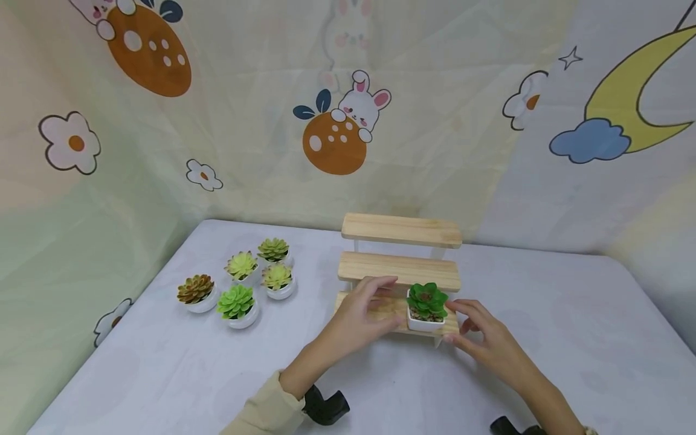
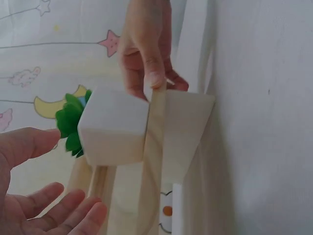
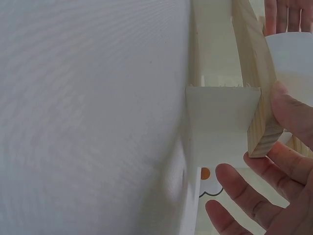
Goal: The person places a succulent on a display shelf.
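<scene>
A green artificial succulent (image 1: 427, 299) in a white square pot (image 1: 426, 325) stands near the right end of the lowest step of a three-step wooden stand (image 1: 399, 270). To the pot's left is my left hand (image 1: 361, 314), thumb and fingers spread and apart from the pot, with nothing in it. My right hand (image 1: 492, 344) is at the right end of that step. In the right wrist view, its thumb (image 3: 292, 111) rests on the board's front edge and its forefinger touches the board's end, with the corner between them; the other fingers fan out loosely.
Several small succulents in round white pots, among them a brown one (image 1: 196, 290) and a bright green one (image 1: 237, 303), stand to the left of the stand. A white cloth (image 1: 147, 368) covers the table. Behind it hangs a printed curtain (image 1: 261, 121).
</scene>
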